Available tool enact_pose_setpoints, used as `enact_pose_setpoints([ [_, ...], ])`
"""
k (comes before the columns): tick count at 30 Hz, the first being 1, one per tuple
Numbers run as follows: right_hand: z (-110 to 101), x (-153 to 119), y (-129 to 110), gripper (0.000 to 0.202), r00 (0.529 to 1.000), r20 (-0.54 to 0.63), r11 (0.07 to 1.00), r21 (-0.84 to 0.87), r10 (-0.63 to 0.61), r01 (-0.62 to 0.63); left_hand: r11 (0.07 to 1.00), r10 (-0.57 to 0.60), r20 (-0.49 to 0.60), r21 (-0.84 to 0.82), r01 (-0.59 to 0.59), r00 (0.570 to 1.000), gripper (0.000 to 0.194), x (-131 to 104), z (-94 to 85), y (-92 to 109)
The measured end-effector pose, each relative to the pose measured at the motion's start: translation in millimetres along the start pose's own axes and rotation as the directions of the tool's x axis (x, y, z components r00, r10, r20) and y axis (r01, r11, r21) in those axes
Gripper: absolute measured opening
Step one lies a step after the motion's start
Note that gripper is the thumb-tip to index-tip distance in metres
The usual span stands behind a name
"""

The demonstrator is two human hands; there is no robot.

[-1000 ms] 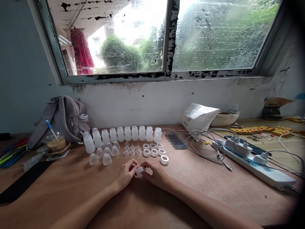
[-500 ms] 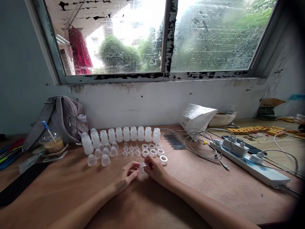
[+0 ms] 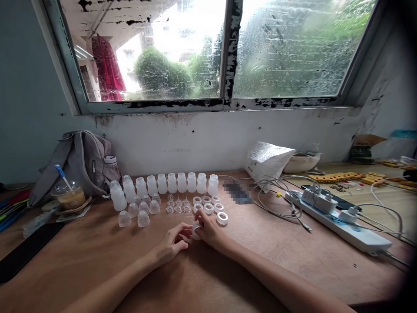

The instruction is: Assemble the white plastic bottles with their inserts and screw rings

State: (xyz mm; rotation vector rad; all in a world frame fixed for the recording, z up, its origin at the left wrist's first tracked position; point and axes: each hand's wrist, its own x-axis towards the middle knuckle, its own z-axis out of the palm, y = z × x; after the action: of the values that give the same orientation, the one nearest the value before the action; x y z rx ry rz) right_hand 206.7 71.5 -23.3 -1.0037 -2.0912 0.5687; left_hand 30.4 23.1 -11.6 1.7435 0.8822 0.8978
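Observation:
Between my two hands is a small whitish ring piece (image 3: 196, 231), partly hidden by fingers. My right hand (image 3: 210, 230) grips it from the right with bent fingers. My left hand (image 3: 174, 241) is beside it on the left, thumb and fingers apart, fingertips close to the piece. Behind them several white rings (image 3: 222, 218) lie on the wooden table (image 3: 156, 287), with several clear teat-shaped parts (image 3: 177, 206) to their left. Clear domed caps (image 3: 143, 218) stand farther left. A row of frosted bottles (image 3: 162, 184) runs along the back; the two leftmost carry domed caps.
A grey backpack (image 3: 81, 161), an iced drink cup (image 3: 68, 194) and a black flat object (image 3: 29, 250) are at left. To the right are a white pouch (image 3: 269, 161), tangled cables (image 3: 276, 211) and a long power strip (image 3: 345, 226).
My left hand's thumb and fingers have spread apart slightly. The fingers of my right hand have shifted up over the ring piece. The view has moved slightly.

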Motion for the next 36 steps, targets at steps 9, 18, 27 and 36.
enact_pose_setpoints([
  [9,-5.5,1.6,6.4,0.024,1.0,-0.011,0.999,-0.036,0.002,-0.002,0.876,0.117,-0.197,0.483,-0.007,0.973,0.028,8.3,-23.3,14.9],
  [18,-13.5,-1.9,-2.6,0.022,0.999,-0.036,0.999,0.041,0.036,-0.035,0.304,0.144,-0.699,0.705,0.641,0.7,0.035,46.2,-168.2,6.4],
  [27,-19.2,-3.7,-7.5,0.039,0.998,0.021,0.972,0.225,0.067,-0.07,0.291,0.279,-0.693,0.721,0.629,0.665,0.025,53.2,-175.8,-3.4],
  [36,-14.1,-4.3,-4.5,0.034,0.992,-0.006,0.895,0.431,0.129,-0.113,0.384,0.687,-0.347,0.919,0.087,0.638,0.014,11.4,-79.7,27.8],
])
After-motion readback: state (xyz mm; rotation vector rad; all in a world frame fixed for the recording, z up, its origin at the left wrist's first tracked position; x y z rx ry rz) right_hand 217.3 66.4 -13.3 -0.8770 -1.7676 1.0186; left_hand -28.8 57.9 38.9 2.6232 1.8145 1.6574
